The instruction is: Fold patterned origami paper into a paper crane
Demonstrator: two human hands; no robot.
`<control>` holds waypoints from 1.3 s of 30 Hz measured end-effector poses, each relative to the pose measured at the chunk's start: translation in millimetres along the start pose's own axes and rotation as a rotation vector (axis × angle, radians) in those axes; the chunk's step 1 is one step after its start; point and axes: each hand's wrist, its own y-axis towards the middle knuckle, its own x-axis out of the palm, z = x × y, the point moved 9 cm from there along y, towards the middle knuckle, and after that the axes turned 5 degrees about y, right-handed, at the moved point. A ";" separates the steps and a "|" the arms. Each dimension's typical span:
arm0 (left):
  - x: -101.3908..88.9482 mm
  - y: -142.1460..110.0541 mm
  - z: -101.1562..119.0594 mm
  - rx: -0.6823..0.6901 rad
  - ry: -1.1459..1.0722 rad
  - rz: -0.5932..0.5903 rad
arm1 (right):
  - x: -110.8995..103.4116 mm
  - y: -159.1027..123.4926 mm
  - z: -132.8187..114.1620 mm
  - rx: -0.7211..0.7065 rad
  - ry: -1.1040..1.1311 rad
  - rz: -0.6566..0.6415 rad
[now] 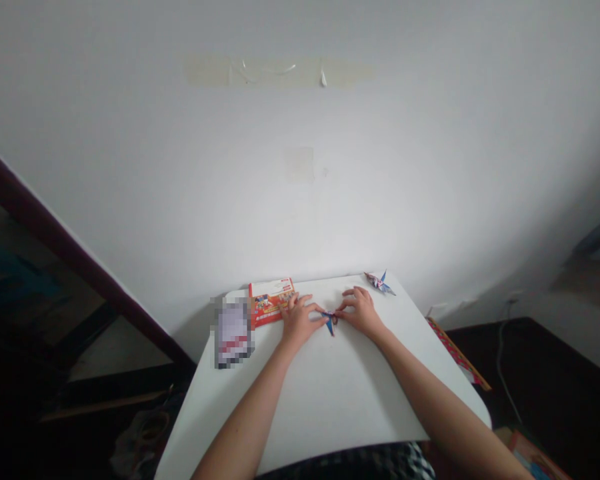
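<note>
A small folded paper figure (332, 325), blue with patterned parts, is between my two hands, just above or on the white table (350, 380). My left hand (300, 321) grips its left side between thumb and index finger, the other fingers spread over the edge of a red and white booklet (270, 310). With thumb and fingertips my right hand (361, 312) pinches its right side. A similar folded paper figure (380, 283), with blue points, lies at the table's back right corner. Fingertips cover part of the held paper.
At the table's left edge lies a pixelated, phone-like object (233, 333), beside the booklet. The white wall (300, 220) rises right behind the table. A dark-framed mirror or opening (80, 247) leans at left. A cable (501, 353) runs to the floor at right.
</note>
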 end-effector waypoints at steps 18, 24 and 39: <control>0.0 -1.5 4.3 0.053 0.008 0.032 | -1.5 0.1 -6.6 0.013 -0.090 0.030; 2.0 -1.5 5.5 0.081 0.014 0.017 | -2.5 -3.2 -13.2 0.012 -0.157 0.054; 0.9 -2.3 5.8 0.067 0.042 -0.003 | 7.2 -3.6 -8.7 -0.053 -0.154 -0.149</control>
